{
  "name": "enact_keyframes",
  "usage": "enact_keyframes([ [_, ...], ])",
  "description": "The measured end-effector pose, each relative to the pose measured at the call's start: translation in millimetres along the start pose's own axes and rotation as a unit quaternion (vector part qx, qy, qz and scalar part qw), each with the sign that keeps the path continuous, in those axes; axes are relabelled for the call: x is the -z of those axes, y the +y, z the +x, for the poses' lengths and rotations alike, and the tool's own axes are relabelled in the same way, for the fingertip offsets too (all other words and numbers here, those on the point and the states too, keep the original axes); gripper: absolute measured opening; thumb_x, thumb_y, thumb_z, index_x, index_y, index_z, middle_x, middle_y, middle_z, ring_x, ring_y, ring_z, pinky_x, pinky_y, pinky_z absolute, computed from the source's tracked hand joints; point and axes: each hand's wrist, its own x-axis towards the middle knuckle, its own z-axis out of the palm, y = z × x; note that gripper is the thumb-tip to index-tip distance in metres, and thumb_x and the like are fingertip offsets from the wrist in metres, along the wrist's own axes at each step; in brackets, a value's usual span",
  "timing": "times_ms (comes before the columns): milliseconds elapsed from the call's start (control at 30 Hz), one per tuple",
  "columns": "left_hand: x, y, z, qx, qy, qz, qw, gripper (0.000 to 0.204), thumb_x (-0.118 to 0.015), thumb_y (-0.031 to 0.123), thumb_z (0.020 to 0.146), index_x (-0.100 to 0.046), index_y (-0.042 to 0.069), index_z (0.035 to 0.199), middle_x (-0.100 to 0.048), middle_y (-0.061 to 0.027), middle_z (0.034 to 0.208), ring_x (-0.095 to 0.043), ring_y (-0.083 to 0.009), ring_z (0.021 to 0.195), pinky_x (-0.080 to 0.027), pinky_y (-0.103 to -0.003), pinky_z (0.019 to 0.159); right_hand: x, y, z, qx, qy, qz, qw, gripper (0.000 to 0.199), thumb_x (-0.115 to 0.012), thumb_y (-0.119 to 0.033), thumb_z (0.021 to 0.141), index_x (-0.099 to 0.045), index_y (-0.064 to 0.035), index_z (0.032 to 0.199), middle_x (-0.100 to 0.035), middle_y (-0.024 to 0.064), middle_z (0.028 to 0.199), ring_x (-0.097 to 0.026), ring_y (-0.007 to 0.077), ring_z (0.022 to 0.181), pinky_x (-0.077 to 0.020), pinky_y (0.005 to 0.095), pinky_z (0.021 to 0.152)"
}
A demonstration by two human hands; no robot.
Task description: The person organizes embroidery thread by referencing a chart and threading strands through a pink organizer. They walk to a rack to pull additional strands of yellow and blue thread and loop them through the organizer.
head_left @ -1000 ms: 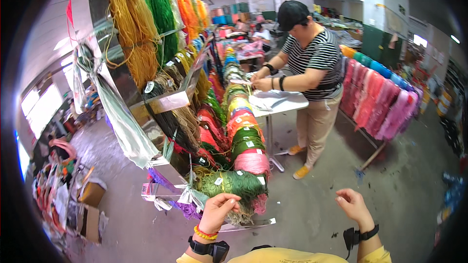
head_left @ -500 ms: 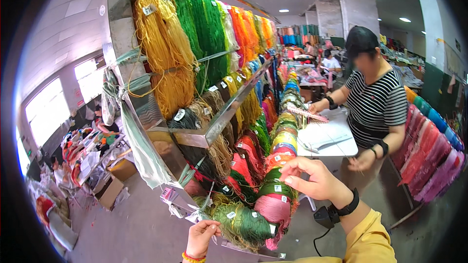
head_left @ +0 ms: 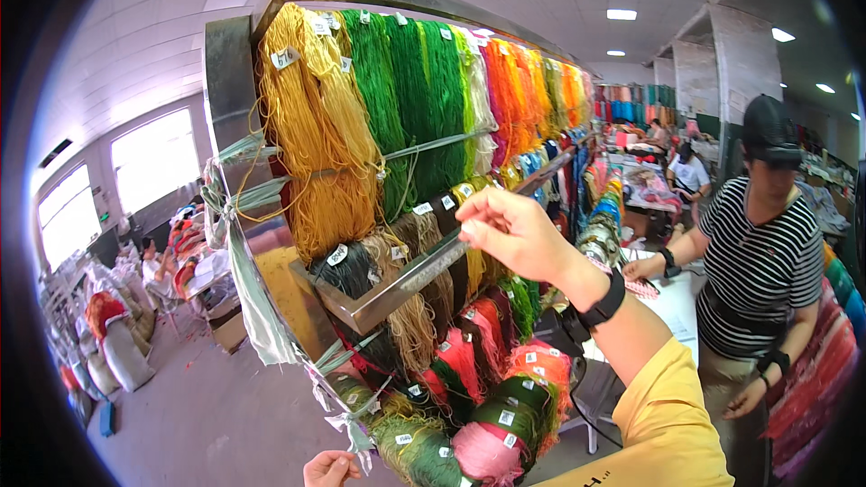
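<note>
My right hand (head_left: 516, 233) is raised in front of the metal rack bar (head_left: 424, 278), near tan and yellow skeins. Its fingers are loosely bent, with a small gap to the thumb and nothing seen between them. At the bottom edge, my left hand (head_left: 330, 470) has thumb and fingers pressed together beside a knotted pale cloth strip (head_left: 352, 428); whatever it pinches is too small to make out. Near it hang bundles of green yarn (head_left: 417, 453) and pink yarn (head_left: 487, 451) with white tags. Golden yarn skeins (head_left: 316, 135) and green skeins (head_left: 428, 90) hang above.
A co-worker in a striped shirt (head_left: 762, 243) stands at the right by a white table (head_left: 681, 311), one hand at a pink item. Red skeins (head_left: 816, 370) hang behind. Sacks (head_left: 126, 356) stand on the floor at far left; other people sit farther back.
My right hand has risen from the lower yarn bundles to the upper bar. The view has turned, putting my left hand lower in the picture. The co-worker appears farther right.
</note>
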Motion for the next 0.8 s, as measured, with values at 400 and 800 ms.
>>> enact_keyframes([
  [400,-54,-6,-44,0.004,0.151,0.034,0.988,0.017,-0.052,0.014,0.083,-0.058,-0.001,0.089,-0.055,-0.0023,0.069,-0.05,-0.009,0.061,-0.039,-0.02,0.055,15,76,50,0.007,-0.001,0.039,0.999,0.017,-0.058,-0.015,0.078,-0.056,-0.0007,0.087,-0.059,0.0041,0.072,-0.053,0.0081,0.066,-0.0443,0.0234,0.06],
  [800,-79,-37,-40,0.052,0.12,0.047,0.99,0.016,-0.053,0.013,0.082,-0.058,0.0,0.09,-0.056,-0.0017,0.07,-0.05,-0.0075,0.059,-0.04,-0.018,0.054,41,92,33,0.055,0.079,-0.104,0.99,0.018,-0.054,-0.02,0.077,-0.057,-0.0027,0.082,-0.06,0.0102,0.072,-0.06,0.0205,0.067,-0.0458,0.0294,0.061],
])
